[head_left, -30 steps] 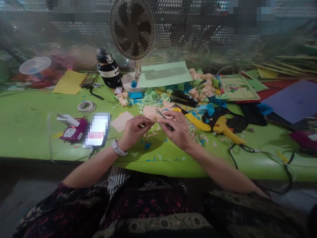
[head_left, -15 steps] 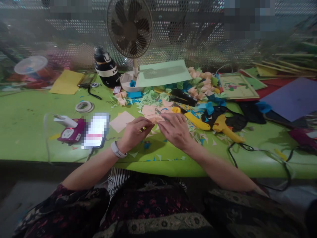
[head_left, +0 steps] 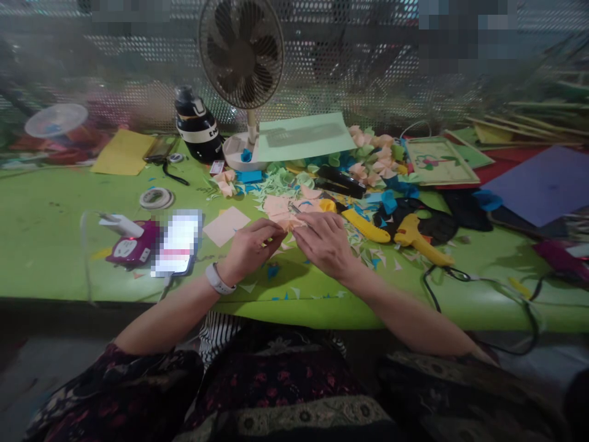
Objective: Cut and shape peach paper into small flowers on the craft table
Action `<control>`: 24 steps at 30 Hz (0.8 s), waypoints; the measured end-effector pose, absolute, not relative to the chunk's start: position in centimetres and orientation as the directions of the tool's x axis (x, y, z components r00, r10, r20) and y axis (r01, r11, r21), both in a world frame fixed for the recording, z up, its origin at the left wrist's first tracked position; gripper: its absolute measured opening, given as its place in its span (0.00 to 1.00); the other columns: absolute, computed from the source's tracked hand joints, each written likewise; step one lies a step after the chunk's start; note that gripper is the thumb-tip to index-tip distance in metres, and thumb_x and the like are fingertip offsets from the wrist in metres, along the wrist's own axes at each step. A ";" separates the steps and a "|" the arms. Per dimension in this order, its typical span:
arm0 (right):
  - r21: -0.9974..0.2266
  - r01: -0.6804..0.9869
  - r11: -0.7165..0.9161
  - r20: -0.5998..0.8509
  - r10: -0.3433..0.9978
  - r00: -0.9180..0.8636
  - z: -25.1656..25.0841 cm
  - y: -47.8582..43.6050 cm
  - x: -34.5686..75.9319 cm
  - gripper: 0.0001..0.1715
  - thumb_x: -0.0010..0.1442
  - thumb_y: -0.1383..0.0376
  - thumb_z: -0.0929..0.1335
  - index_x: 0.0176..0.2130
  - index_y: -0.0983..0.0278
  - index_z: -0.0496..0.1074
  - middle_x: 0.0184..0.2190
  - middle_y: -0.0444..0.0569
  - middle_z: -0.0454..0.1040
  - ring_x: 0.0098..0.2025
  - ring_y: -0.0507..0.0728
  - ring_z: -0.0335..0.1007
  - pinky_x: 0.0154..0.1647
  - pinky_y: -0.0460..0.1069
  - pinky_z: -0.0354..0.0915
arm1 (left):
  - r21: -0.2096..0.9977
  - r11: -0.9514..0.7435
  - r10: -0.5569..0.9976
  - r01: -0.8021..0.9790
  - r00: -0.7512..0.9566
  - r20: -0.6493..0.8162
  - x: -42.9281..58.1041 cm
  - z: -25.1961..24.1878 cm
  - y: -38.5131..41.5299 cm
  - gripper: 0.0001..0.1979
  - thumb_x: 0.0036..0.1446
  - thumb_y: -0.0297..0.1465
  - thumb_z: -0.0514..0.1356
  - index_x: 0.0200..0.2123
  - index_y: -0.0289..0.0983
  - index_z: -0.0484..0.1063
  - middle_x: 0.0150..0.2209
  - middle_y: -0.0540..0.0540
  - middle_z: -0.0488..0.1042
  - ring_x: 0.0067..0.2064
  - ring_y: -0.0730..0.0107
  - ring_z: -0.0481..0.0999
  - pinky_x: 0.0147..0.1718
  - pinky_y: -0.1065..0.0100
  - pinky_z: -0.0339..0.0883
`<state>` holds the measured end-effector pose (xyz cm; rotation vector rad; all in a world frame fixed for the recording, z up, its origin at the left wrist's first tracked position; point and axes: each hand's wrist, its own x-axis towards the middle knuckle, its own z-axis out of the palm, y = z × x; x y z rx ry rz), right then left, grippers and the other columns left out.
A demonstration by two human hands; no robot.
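My left hand (head_left: pixel 251 247) and my right hand (head_left: pixel 326 242) meet over the green table (head_left: pixel 46 245), fingers pinched on a small peach paper piece (head_left: pixel 285 222). My right hand also grips a thin metal tool (head_left: pixel 298 213), perhaps tweezers or small scissors, whose tip pokes out above the fingers. A white watch sits on my left wrist. Peach paper squares (head_left: pixel 226 225) and small paper offcuts lie around both hands.
A phone (head_left: pixel 178 242) and a magenta device (head_left: pixel 131 245) lie left of my hands, with a tape roll (head_left: pixel 157 197) beyond. A yellow glue gun (head_left: pixel 421 240), yellow cutter (head_left: pixel 365 225), folded paper flowers (head_left: pixel 375 161), a desk fan (head_left: pixel 242 55) and a dark bottle (head_left: pixel 197 127) stand behind.
My right hand has turned down over the paper, so the metal tool is now mostly hidden. The hands have drawn closer together; the view shifted slightly.
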<state>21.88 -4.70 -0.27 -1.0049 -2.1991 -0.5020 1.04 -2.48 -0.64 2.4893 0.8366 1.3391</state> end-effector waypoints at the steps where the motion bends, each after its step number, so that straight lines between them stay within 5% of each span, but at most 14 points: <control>1: 0.078 0.773 0.629 0.706 0.513 -0.488 -0.3 -4.7 21.9 0.07 0.66 0.68 0.66 0.42 0.60 0.74 0.49 0.50 0.76 0.50 0.59 0.69 0.48 0.56 0.59 | 0.415 -0.822 0.562 0.391 0.430 0.707 1.0 -0.6 -2.5 0.03 0.62 0.27 0.62 0.36 0.34 0.76 0.37 0.42 0.80 0.38 0.68 0.80 0.36 0.68 0.76; 18: 0.195 0.783 0.591 0.715 0.461 -0.526 -0.2 -4.6 21.7 0.08 0.67 0.68 0.65 0.41 0.61 0.75 0.47 0.51 0.76 0.47 0.59 0.69 0.47 0.56 0.60 | 0.368 -0.834 0.538 0.411 0.458 0.708 1.0 -0.5 -2.5 0.03 0.62 0.26 0.61 0.37 0.35 0.76 0.37 0.42 0.80 0.37 0.68 0.81 0.35 0.69 0.76; 24: 0.044 0.774 0.632 0.657 0.565 -0.499 -0.5 -4.6 21.9 0.10 0.67 0.68 0.65 0.43 0.59 0.75 0.49 0.51 0.75 0.50 0.60 0.68 0.49 0.58 0.59 | 0.338 -0.834 0.533 0.436 0.480 0.697 1.0 -0.5 -2.6 0.04 0.63 0.27 0.60 0.36 0.35 0.76 0.37 0.42 0.80 0.37 0.69 0.81 0.34 0.71 0.76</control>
